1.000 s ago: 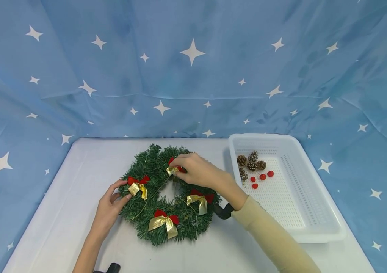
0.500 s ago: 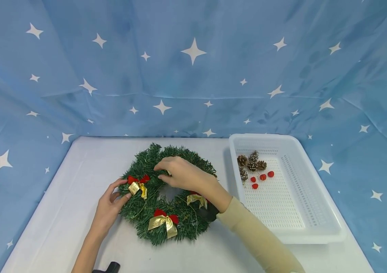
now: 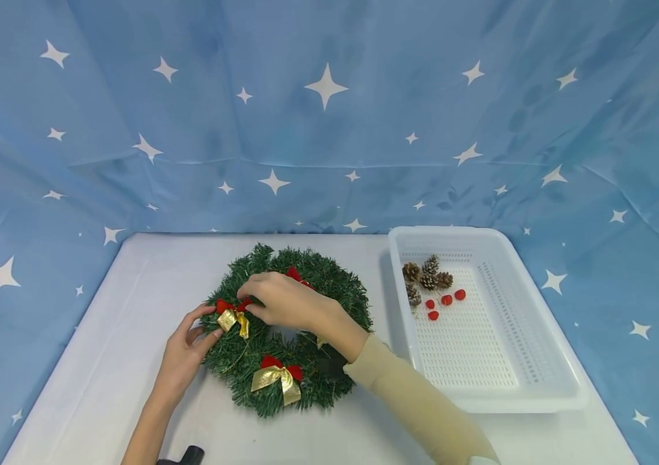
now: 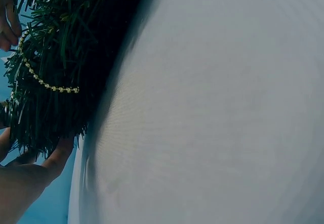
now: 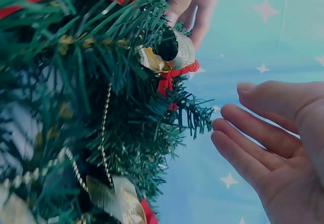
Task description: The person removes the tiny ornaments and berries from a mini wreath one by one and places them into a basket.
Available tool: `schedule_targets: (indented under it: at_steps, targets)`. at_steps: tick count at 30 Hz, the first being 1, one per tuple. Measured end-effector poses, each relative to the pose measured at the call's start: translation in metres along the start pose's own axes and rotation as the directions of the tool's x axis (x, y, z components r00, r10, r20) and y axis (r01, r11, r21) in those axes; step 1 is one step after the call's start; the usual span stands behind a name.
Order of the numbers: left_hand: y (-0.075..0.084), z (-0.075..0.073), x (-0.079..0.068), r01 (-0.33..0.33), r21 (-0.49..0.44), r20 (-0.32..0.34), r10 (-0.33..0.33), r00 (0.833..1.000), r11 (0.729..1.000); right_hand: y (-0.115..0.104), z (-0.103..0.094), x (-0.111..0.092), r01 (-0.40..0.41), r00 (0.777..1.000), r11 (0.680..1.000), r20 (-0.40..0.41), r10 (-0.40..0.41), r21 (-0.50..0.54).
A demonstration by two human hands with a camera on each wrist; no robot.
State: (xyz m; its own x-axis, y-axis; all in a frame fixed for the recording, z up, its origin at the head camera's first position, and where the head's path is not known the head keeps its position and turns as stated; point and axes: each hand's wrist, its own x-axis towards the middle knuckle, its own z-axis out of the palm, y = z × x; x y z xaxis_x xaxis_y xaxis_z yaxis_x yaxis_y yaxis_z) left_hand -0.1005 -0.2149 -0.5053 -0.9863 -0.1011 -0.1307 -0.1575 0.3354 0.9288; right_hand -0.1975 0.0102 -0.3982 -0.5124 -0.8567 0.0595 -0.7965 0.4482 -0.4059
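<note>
A green wreath (image 3: 248, 394) with red-and-gold bows lies on the white table. My left hand (image 3: 186, 352) grips its left edge, thumb and fingers on either side of the left bow (image 3: 235, 321). My right hand (image 3: 283, 300) hovers over the wreath beside that bow. In the right wrist view, the right hand's fingers (image 5: 248, 133) are loosely extended and hold nothing, apart from the greenery. The front bow (image 3: 278, 378) shows fully; the back bow (image 3: 296, 276) is partly covered by the right hand, and the right-side bow mostly by the forearm. A gold bead string (image 4: 40, 82) runs through the greenery.
To the right stands a white plastic basket (image 3: 538, 349). Several pinecones (image 3: 428, 281) and red berries (image 3: 447, 300) lie at its left side. A blue star-patterned cloth (image 3: 329, 142) hangs behind and beside the table (image 3: 149, 271).
My right hand has let go of the back bow and moved left across the wreath to the left bow, its forearm now covering the right-side bow. The left hand stays in place.
</note>
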Motion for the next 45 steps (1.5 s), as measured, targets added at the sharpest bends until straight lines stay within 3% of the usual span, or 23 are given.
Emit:
schedule_targets:
  at_steps: [16, 19, 29, 38, 45]
  targets:
    - [-0.001, -0.001, 0.001, -0.011, 0.03, -0.01, 0.011, 1.0, 0.999, -0.01, 0.018, 0.029, 0.017, 0.999, 0.999, 0.027, -0.018, 0.048]
    - [-0.001, -0.002, 0.001, -0.006, 0.036, -0.012, 0.007, 1.0, 0.999, -0.012, 0.023, 0.035, 0.016, 0.999, 1.0, 0.04, -0.017, 0.025]
    - [-0.001, -0.001, 0.002, 0.009, 0.022, -0.009, -0.009, 1.0, 1.0, -0.018, 0.038, 0.047, -0.013, 0.997, 0.98, 0.069, 0.027, -0.197]
    - [0.002, -0.003, 0.001, 0.014, 0.004, -0.003, -0.014, 1.0, 1.0, -0.02, 0.042, 0.049, 0.02, 0.998, 0.976, 0.056, -0.008, -0.219]
    - [0.001, -0.003, 0.0, 0.008, 0.028, 0.003, -0.008, 1.0, 1.0, -0.022, 0.047, 0.052, -0.015, 0.998, 0.969, 0.054, 0.029, -0.248]
